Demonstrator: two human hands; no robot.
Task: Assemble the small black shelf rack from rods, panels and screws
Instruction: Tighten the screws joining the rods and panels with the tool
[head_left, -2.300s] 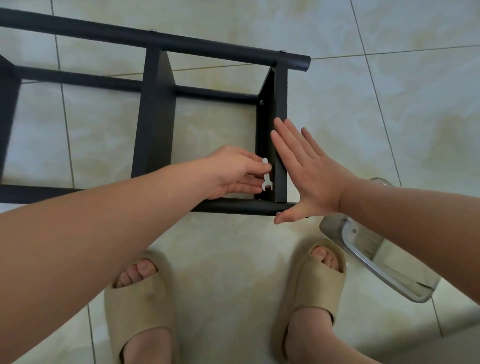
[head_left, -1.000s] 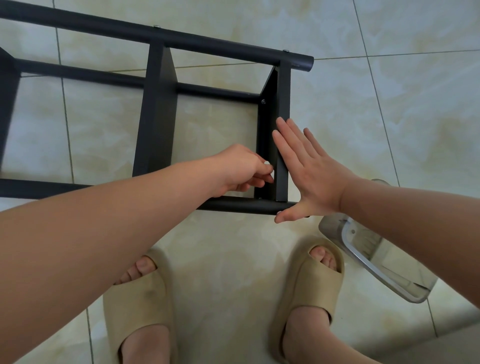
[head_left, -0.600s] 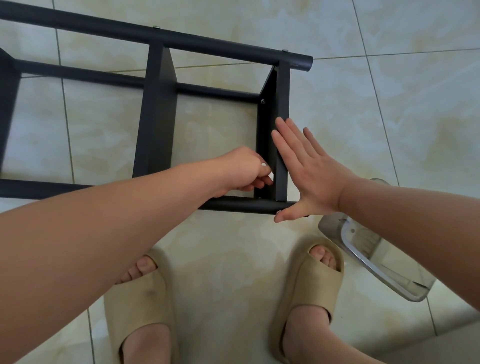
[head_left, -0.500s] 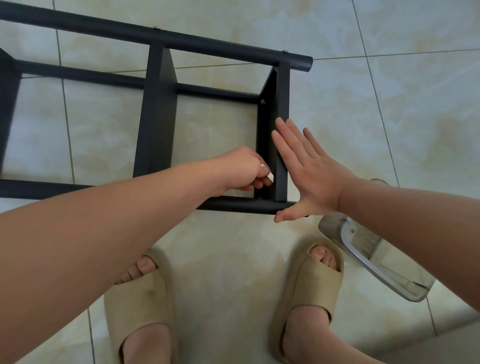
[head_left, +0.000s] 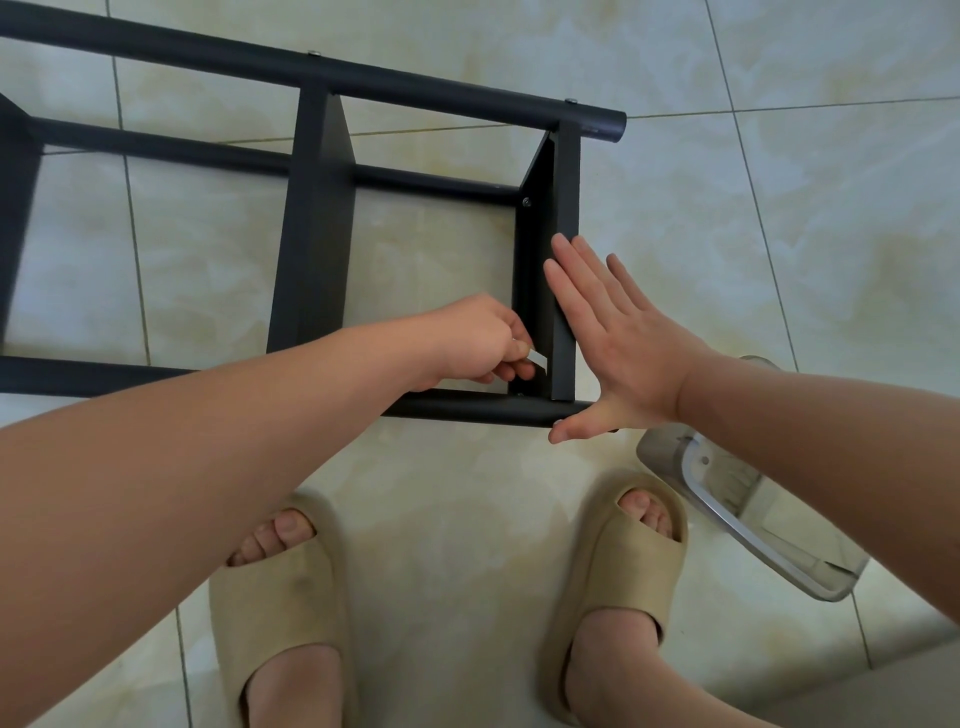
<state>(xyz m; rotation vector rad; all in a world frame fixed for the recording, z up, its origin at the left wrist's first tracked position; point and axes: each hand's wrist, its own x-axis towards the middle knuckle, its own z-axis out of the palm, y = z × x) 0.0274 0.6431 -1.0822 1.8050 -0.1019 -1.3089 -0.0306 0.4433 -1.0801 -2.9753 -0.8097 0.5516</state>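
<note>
Head view: black shelf rack (head_left: 317, 223) lying on its side on floor tiles (head_left: 779, 208).
At end panel (head_left: 565, 260), inner near corner, left hand (head_left: 467, 338) pinches small white wrench (head_left: 537, 358); right hand (head_left: 618, 343) flat, fingers straight, pressing its outer face. Right of end panel, clear container (head_left: 662, 449); contents unreadable.

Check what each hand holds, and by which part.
The left hand pinches the small white wrench by one end between its fingers; only the tip shows. The right hand holds nothing, flat against the end panel.
</note>
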